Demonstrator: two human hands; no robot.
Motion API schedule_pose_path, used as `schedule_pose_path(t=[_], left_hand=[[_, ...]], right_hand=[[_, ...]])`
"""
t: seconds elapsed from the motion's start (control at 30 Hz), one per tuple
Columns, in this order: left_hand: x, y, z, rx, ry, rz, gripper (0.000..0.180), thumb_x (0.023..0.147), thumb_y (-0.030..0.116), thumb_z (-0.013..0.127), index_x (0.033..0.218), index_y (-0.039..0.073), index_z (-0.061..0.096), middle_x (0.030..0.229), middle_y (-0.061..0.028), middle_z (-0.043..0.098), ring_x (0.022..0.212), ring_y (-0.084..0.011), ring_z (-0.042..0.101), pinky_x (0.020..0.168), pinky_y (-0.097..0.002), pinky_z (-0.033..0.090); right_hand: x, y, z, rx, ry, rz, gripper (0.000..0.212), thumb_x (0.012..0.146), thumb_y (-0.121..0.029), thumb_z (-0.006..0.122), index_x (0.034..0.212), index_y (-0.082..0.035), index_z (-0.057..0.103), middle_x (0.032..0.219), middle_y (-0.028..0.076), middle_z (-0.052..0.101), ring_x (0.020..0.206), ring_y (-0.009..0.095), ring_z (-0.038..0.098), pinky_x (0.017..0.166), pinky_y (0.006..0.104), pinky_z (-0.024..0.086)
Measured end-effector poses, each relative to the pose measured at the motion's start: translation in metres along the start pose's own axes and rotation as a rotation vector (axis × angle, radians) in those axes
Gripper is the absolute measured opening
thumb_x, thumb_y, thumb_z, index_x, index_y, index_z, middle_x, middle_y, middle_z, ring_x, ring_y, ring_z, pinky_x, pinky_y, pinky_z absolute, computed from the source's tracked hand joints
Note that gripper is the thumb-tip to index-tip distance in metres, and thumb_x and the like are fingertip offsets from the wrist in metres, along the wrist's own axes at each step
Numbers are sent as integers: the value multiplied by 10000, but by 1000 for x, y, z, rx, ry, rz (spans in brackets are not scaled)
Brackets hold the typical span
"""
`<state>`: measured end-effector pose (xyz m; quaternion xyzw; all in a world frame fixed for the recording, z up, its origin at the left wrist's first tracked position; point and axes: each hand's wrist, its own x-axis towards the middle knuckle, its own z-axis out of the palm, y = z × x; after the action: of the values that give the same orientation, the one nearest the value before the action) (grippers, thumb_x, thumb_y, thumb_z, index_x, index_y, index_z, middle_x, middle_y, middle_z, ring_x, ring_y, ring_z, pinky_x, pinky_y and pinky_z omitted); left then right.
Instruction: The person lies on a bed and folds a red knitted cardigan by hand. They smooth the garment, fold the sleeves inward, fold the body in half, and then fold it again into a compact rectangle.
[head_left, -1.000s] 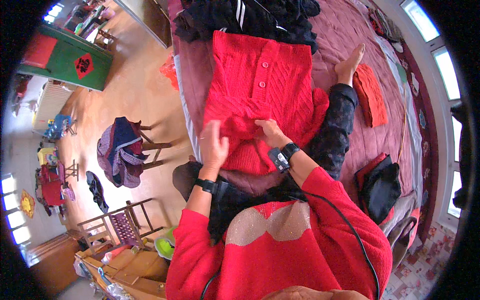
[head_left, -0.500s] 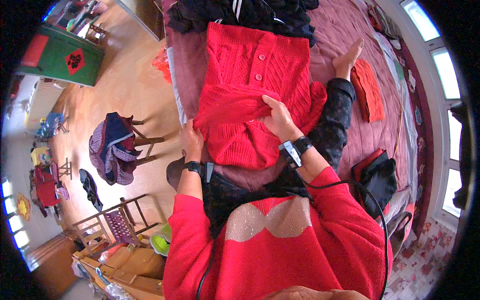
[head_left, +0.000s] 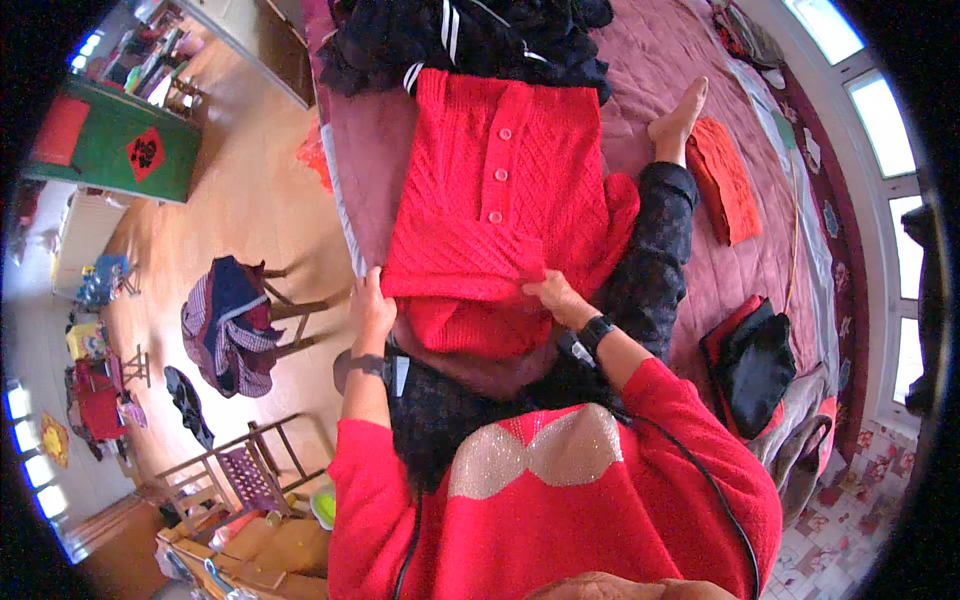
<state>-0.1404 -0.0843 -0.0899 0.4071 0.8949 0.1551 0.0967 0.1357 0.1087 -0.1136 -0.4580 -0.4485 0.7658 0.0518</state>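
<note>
A red knitted cardigan (head_left: 455,150) with a row of pale buttons lies spread on the bed in front of me. One sleeve is folded across its lower part, and the other bulges out at the right side. My left hand (head_left: 372,303) grips the folded sleeve at the cardigan's left edge. At the sleeve's other end, my right hand (head_left: 562,298) pinches the knit between thumb and fingers. Both hands rest low on the garment, the sleeve stretched flat between them. The cardigan's bottom part bunches just below, close to my lap.
Dark clothes with white stripes (head_left: 470,45) heap beyond the cardigan. To the right on the mauve bedspread (head_left: 740,275) lie a folded orange garment (head_left: 724,182) and a black folded pile (head_left: 752,365). A clothes-covered stool (head_left: 232,325) stands on the floor at left.
Both hands have come down toward me, drawing the sleeve lower and flatter across the cardigan. A further button now shows above it. The view has shifted slightly.
</note>
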Motion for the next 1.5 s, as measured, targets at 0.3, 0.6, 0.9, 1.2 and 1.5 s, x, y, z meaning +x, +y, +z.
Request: schedule_pose_path(t=[0.3,0.6,0.9,1.2,1.5], left_hand=[[118,39,-23,-415,-32,84,472,798,195,682,1232,52,561,1194,-191,618,1109,-318,604,947,-410,475],[243,164,22,77,311,198,821,730,386,781,1344,-5,401,1146,-234,557,1002,-408,593,839,-491,517],[312,162,39,155,264,104,697,769,89,599,1385,-54,306,1143,-274,575,1009,-442,594,848,-504,518],[352,112,22,-435,216,-229,346,795,217,640,1071,8,650,1059,-245,660,1001,-393,630,860,-450,487],[315,168,80,-119,132,291,507,846,308,670,1285,89,545,1127,-188,560,1000,-397,578,889,-472,480]], right_hand=[[3,3,-12,21,-179,1,369,740,-38,632,1106,-76,664,990,-19,667,849,141,620,796,316,498],[10,5,-20,14,-266,216,302,800,-54,596,1096,-17,643,976,17,678,865,178,635,763,345,523],[18,5,-20,-55,-259,109,397,773,-71,622,1165,-9,628,1011,25,683,917,170,630,822,339,507],[9,-10,-19,70,-279,55,229,826,-198,643,997,-47,670,766,26,668,633,141,624,587,284,502],[16,3,-20,72,-292,151,276,817,-27,574,1082,-4,646,859,60,676,671,193,665,626,339,564]])
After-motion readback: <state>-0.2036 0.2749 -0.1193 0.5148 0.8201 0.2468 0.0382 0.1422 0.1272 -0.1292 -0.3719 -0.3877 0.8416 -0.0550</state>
